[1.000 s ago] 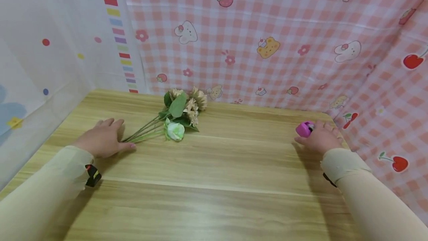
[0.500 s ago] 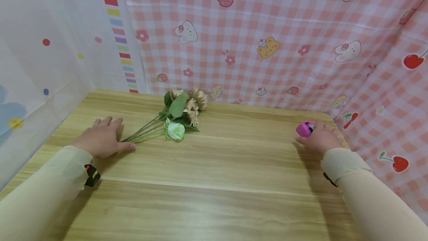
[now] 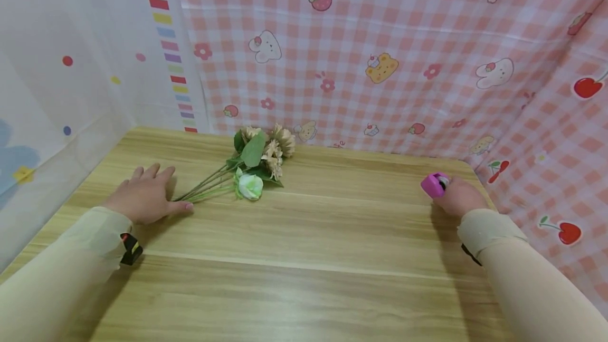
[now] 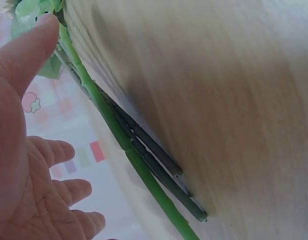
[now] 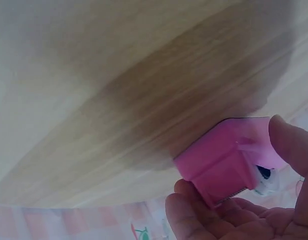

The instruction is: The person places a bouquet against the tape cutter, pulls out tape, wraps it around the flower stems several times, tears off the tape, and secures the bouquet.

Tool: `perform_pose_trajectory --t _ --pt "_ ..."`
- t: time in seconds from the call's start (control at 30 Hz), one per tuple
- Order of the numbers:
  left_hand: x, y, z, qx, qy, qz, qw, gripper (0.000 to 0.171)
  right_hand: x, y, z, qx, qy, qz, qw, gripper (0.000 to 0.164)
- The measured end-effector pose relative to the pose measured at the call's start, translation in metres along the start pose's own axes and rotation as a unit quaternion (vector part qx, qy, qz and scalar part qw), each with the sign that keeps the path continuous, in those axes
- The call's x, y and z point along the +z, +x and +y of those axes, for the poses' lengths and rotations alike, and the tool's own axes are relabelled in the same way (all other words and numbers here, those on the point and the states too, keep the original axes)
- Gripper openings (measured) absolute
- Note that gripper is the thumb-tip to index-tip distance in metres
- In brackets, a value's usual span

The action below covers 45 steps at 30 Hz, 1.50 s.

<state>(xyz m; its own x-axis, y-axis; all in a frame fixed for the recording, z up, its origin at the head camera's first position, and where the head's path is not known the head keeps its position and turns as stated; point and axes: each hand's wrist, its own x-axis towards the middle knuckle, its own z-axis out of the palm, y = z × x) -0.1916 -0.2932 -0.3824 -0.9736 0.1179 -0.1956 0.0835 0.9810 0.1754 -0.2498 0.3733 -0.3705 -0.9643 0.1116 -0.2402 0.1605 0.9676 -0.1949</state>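
My left hand [image 3: 142,194] is spread at the left of the wooden table [image 3: 266,289], its thumb pointing to the stem ends of several artificial flowers. Green stems [image 4: 111,120] run past the thumb in the left wrist view, with the palm and loosely bent fingers beside them. The beige blossoms [image 3: 280,144] and a white-green rose [image 3: 249,186] lie toward the back, among green leaves [image 3: 253,149]. At the far right, my right hand [image 3: 462,198] grips a small pink tape dispenser [image 5: 221,167], thumb on one side and fingers curled under the other; a serrated edge shows.
A pink checked cloth [image 3: 351,30] with cartoon prints hangs behind the table and continues along the right side. White cloth [image 3: 57,94] with coloured dots hangs at the left. The table's back right corner [image 3: 467,165] is just behind my right hand.
My right fingers, earlier reaching over the tape dispenser, are now curled round it, and it has tilted a little. My left hand and the flowers have stayed in place.
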Motion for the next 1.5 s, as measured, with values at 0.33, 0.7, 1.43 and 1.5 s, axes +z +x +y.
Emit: perform_pose_trajectory --t 0.33,0.7,1.43,1.5 --pt "-0.002 0.001 0.002 0.004 0.005 0.001 1.0000 0.119 0.002 0.006 0.010 -0.013 -0.016 0.011 1.000 0.060" --pt "-0.004 0.000 0.006 0.007 0.005 0.005 1.0000 0.117 0.006 0.007 0.008 -0.004 -0.013 0.023 1.000 0.048" --pt "0.001 0.004 0.013 0.017 0.011 0.017 0.9997 0.118 0.030 -0.019 -0.089 -0.108 0.009 0.031 0.994 0.070" --pt "0.001 0.004 0.013 0.018 0.012 0.018 0.9996 0.118 0.033 -0.023 -0.098 -0.120 0.006 0.028 0.992 0.075"
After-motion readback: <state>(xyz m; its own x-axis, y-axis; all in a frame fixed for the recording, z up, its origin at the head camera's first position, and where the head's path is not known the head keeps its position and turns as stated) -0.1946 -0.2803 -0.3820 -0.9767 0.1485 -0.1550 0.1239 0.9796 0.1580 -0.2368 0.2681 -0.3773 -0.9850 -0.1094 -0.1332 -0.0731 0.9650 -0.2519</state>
